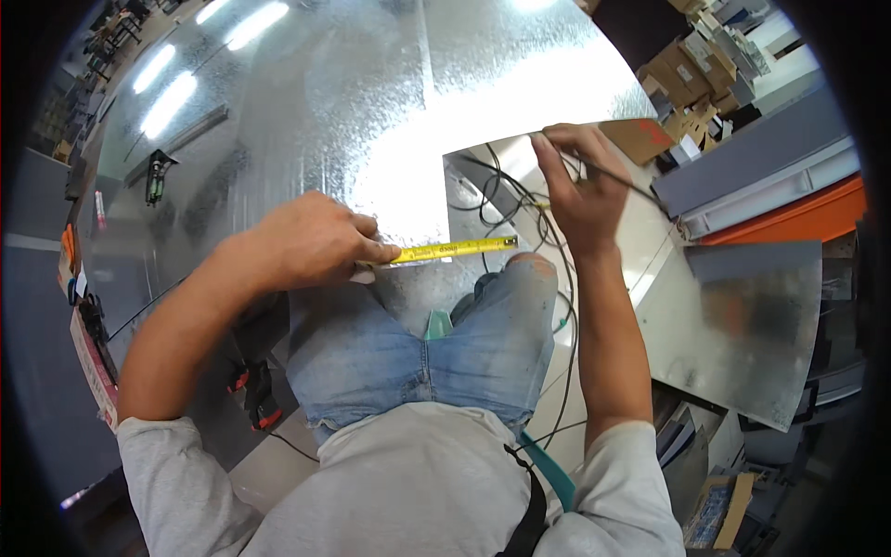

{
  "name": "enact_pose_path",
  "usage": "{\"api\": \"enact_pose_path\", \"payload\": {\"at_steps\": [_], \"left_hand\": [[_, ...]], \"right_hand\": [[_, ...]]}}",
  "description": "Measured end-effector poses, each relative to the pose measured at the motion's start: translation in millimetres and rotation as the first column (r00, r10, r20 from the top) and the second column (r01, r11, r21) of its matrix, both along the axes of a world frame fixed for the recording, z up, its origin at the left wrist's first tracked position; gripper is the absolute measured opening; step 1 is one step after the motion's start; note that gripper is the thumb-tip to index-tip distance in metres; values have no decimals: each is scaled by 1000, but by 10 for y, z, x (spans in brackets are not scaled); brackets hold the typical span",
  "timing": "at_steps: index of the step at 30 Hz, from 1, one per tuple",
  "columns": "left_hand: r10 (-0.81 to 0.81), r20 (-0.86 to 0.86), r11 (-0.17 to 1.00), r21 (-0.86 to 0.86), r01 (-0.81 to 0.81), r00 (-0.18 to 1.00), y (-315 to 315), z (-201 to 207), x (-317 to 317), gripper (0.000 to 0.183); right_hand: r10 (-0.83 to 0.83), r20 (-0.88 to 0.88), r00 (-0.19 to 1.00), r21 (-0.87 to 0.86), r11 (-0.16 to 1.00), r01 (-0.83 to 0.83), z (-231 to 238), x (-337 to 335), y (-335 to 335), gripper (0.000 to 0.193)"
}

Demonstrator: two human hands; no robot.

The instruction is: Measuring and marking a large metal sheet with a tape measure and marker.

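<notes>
Yellow tape blade [459, 248]: pinched by the left hand [316, 241] across the metal sheet's [371, 121] edge, best kept flat and square. Right hand [587, 186]: held apart; its grip cannot be told.

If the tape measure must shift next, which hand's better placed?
Left, I'd say: the left hand already has its fingers on the yellow tape measure; the right hand is apart from it, beyond the tape's free end.

Left fingers [379, 251] curled low, right fingers [554, 172] pinched higher, forearms [610, 343] bare
</notes>
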State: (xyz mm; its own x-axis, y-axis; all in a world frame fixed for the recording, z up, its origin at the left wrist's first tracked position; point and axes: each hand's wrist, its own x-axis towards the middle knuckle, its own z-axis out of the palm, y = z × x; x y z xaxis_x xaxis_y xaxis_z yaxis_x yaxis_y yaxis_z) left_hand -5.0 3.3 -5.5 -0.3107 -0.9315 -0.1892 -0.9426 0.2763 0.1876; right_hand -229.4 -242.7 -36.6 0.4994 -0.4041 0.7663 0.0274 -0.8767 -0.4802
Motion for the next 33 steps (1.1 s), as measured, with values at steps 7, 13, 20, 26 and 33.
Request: {"api": "enact_pose_path", "payload": {"at_steps": [7, 13, 20, 26, 33], "left_hand": [[-17, 6, 984, -177, 18, 1000, 174, -61, -166, 32], [-53, 70, 957, -280, 70, 996, 482, -38, -461, 30], [8, 48, 932, -363, 10, 999, 580, 104, -423, 29], [-56, 38, 759, -647, 67, 998, 451, 99, -849, 17], [-98, -41, 707, -706, 41, 994, 313, -27, -944, 14]], "right_hand": [[-153, 2, 988, 411, 901, 139, -243, -640, 262, 9], [-254, -76, 964, 659, 713, 240, -1029, -1037, 548, 11], [-58, -73, 996, 806, 585, 93, -1370, -962, 996, 16], [261, 135, 956, 985, 71, -159, -547, -764, 1633, 11], [288, 443, 849, 894, -211, -395, -271, -479, 1668, 28]]}}
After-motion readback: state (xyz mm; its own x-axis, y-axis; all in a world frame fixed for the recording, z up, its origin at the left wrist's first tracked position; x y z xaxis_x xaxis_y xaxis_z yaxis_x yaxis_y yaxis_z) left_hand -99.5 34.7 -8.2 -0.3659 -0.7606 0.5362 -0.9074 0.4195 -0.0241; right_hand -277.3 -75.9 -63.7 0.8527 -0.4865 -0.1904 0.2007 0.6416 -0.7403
